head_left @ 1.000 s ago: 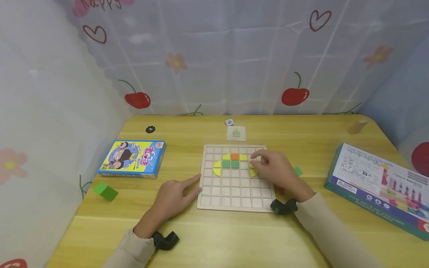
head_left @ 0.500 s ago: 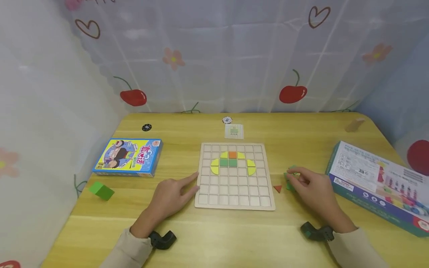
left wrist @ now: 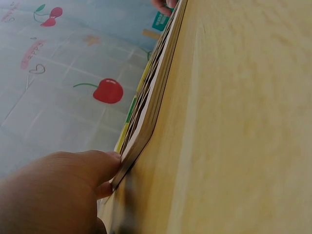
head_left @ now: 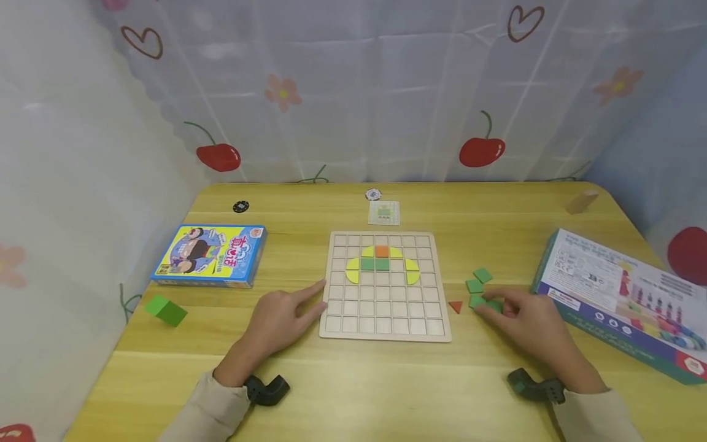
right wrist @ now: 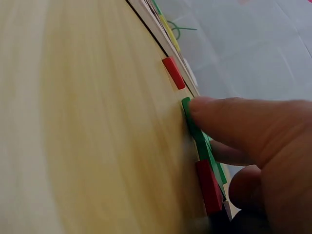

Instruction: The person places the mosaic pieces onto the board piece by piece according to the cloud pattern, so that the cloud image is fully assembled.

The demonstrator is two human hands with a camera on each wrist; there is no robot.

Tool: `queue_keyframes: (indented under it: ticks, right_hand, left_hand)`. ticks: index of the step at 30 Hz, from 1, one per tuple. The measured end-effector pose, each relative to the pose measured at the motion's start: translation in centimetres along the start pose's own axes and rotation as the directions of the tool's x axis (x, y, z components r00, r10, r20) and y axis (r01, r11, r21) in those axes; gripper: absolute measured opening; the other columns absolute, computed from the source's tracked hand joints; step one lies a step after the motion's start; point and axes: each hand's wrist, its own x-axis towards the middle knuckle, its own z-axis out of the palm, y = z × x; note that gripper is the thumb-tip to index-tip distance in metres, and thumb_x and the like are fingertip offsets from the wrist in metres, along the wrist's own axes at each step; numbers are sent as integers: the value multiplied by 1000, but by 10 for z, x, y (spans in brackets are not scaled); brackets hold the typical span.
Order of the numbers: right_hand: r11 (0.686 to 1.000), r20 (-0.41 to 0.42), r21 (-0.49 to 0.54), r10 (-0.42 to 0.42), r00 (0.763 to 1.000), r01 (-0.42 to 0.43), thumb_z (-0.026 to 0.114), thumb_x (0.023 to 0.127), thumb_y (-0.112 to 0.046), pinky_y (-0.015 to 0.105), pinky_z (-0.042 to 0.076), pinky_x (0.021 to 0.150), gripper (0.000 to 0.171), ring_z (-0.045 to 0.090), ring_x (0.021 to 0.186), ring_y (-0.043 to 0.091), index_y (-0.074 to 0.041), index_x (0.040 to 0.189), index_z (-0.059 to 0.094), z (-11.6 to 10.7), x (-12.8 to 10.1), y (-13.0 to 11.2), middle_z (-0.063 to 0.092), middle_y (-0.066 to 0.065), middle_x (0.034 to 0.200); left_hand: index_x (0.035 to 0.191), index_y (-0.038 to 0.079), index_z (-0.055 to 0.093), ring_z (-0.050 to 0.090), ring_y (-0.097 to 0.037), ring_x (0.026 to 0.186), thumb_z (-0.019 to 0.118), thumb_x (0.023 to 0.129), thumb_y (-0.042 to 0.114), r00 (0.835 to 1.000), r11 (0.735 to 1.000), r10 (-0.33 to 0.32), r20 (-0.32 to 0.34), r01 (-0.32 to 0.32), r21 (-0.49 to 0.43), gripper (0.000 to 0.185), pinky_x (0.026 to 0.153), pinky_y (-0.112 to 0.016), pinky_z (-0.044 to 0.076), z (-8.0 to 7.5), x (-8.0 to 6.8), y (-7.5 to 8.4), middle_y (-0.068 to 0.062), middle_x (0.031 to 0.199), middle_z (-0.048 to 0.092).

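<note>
A wooden grid board (head_left: 385, 339) bears yellow quarter-round tiles (head_left: 412, 277), an orange square tile (head_left: 382, 251) and two green square tiles (head_left: 367, 264). My left hand (head_left: 282, 319) rests on the table, with its extended index finger and thumb touching the board's left edge. In the left wrist view the thumb (left wrist: 100, 165) lies against the board's corner. Right of the board, my right hand (head_left: 527, 319) pinches a green square tile (head_left: 475, 301) with thumb and index finger, low among the loose tiles. Its other fingers are curled, partly hiding a red piece (right wrist: 209, 187) in the right wrist view.
Loose green tiles (head_left: 474, 286) and a red triangle tile (head_left: 455, 306) lie right of the board. A pattern card (head_left: 384, 213) lies behind it. A blue-yellow box (head_left: 210, 255) and a green block (head_left: 166, 310) are left; a larger box (head_left: 618, 301) stands right.
My right hand has left the board's right side, moving right and toward me to the loose green tiles. The left hand stays at the board's edge. The head view has shifted slightly.
</note>
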Motion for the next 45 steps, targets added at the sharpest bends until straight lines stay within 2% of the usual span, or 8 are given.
queue_keyframes:
  ticks: [4, 7, 18, 25, 32, 38, 40, 45]
  right_hand:
    - [1000, 32, -8, -6, 999, 6, 85, 85, -36, 25, 29, 47, 27, 34, 48, 3, -14, 101, 79, 0, -3, 1, 41, -14, 57]
    - [1000, 26, -13, -17, 1000, 18, 85, 85, -34, 25, 29, 47, 27, 34, 48, 2, -14, 102, 79, 0, -3, 1, 41, -15, 56]
    - [998, -50, 31, -59, 997, 61, 85, 86, -30, 25, 30, 47, 25, 32, 48, 2, -13, 103, 80, 9, 8, -6, 38, -15, 56]
    - [993, -83, 73, -82, 993, 88, 85, 85, -28, 25, 27, 44, 26, 30, 47, 2, -15, 108, 80, 18, 18, -22, 36, -15, 55]
    - [987, 24, 114, -120, 992, 117, 82, 89, -32, 25, 28, 47, 26, 30, 49, 2, -17, 111, 79, 31, 31, -47, 34, -16, 55]
    - [981, 119, 193, -39, 992, 15, 80, 91, -33, 26, 27, 46, 30, 31, 48, 9, -15, 115, 77, 36, 59, -70, 36, -8, 55]
    - [978, 130, 209, -22, 991, -5, 80, 91, -31, 27, 28, 48, 29, 33, 48, 11, -14, 114, 77, 41, 69, -74, 39, -6, 55]
    - [979, 127, 206, -29, 991, 2, 80, 91, -28, 28, 31, 49, 27, 35, 49, 11, -12, 113, 78, 55, 86, -80, 43, -6, 56]
  left_hand:
    - [139, 29, 66, 16, -2, 46, 66, 97, 50, 1000, 1000, -1, 3, 1, -8, 47, 45, -26, 23, 1, 1, 1, 17, 46, 21]
    - [139, 29, 66, 17, -2, 45, 66, 97, 50, 1000, 1000, 0, 4, 0, -13, 47, 45, -26, 23, 1, 2, 1, 17, 46, 22]
    - [140, 28, 66, 17, -3, 46, 66, 98, 49, 1000, 1000, -8, 15, 8, 0, 47, 45, -26, 22, -5, 9, 0, 16, 46, 24]
    - [140, 29, 65, 19, -3, 46, 65, 98, 50, 1000, 1000, -18, 14, 18, -3, 47, 46, -27, 23, -4, 7, -3, 15, 47, 24]
    - [139, 29, 66, 19, -3, 46, 65, 98, 50, 1000, 1000, -15, 11, 15, -6, 47, 46, -27, 23, -2, 5, -3, 15, 47, 25]
    - [139, 29, 66, 18, -3, 45, 66, 97, 49, 1000, 1000, -10, 7, 10, -7, 46, 46, -27, 23, -3, 3, -2, 16, 47, 24]
    - [139, 29, 66, 18, -3, 46, 66, 97, 50, 1000, 1000, -8, 8, 8, -10, 46, 46, -26, 23, -2, 2, -2, 16, 47, 24]
    - [139, 30, 66, 18, -3, 46, 65, 98, 51, 1000, 1000, -7, 10, 8, -14, 47, 46, -26, 23, 0, 2, -1, 15, 47, 24]
